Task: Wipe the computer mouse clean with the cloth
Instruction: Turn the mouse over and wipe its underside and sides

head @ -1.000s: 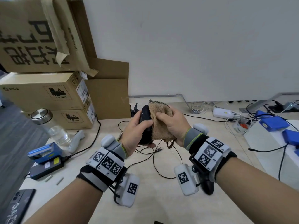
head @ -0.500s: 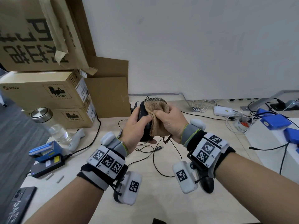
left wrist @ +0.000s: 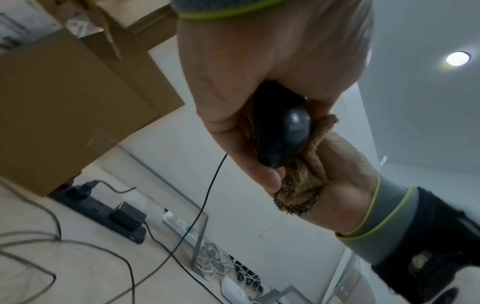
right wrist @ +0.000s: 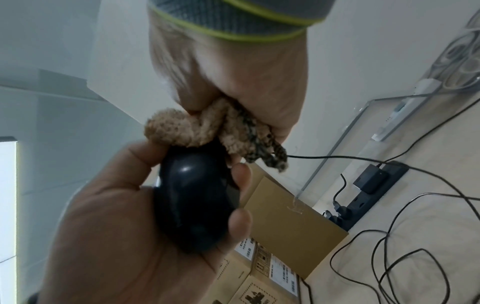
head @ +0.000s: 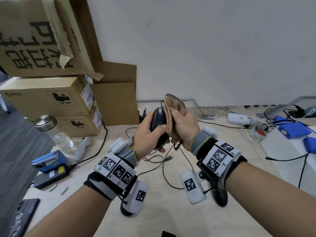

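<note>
My left hand (head: 150, 134) grips a black wired computer mouse (head: 158, 119) upright above the desk, thumb across its side. In the left wrist view the mouse (left wrist: 281, 133) shows between palm and fingers. My right hand (head: 183, 124) clutches a bunched tan fuzzy cloth (head: 172, 108) with a dark mesh edge and presses it against the mouse's right side. The right wrist view shows the cloth (right wrist: 197, 127) sitting on the top end of the glossy mouse (right wrist: 194, 197), whose cord (left wrist: 207, 195) hangs toward the desk.
Stacked cardboard boxes (head: 47, 96) stand at the left beside a glass jar (head: 56, 134). Loose black cables (head: 167, 161) lie under my hands. A power strip (right wrist: 374, 185), a white adapter (head: 239, 118), blue boxes (head: 294, 129), a phone (head: 22, 214) and a black power brick (head: 51, 177) ring the desk.
Both hands have lifted slightly and the cloth has slid up along the mouse's right side, its mesh edge now standing above the mouse's top.
</note>
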The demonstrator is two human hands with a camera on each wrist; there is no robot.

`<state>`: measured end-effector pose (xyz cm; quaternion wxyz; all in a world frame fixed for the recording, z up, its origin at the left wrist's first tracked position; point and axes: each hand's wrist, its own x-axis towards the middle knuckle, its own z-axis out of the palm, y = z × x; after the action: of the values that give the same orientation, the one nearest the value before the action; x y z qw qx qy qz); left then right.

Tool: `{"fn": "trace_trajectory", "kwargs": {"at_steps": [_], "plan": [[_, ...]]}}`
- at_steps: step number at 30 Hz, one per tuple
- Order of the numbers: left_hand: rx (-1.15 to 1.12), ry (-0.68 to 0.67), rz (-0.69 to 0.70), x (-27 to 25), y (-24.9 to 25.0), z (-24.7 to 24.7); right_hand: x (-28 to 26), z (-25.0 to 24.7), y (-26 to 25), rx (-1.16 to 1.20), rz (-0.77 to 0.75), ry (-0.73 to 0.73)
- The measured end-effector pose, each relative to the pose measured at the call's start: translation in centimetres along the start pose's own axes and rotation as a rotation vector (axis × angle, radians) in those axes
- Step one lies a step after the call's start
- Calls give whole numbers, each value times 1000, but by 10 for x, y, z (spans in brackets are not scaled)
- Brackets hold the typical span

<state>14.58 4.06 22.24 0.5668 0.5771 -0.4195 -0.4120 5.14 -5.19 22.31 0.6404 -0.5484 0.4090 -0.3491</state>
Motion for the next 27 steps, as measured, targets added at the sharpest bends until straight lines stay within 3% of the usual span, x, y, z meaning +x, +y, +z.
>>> {"fn": "trace_trajectory", "kwargs": {"at_steps": [5, 7, 12, 16, 19, 24, 27], "plan": [[-158, 2, -128, 4, 5, -8, -1, -7, -5, 191, 147, -105], [-157, -25, -177, 6, 5, -10, -4, -7, -6, 151, 97, -122], [-89, 11, -171, 4, 8, -4, -9, 4, 0, -212, -177, -53], [-75, 52, -168, 6, 8, -5, -6, 8, 4, -98, -245, -90], [-66, 75, -198, 9, 5, -10, -9, 8, 5, -155, -342, -144], [-26, 30, -115, 8, 6, -9, -10, 8, 1, -216, -413, -135], [-11, 38, -37, 6, 2, -7, -8, 7, -4, -115, -307, -132]]}}
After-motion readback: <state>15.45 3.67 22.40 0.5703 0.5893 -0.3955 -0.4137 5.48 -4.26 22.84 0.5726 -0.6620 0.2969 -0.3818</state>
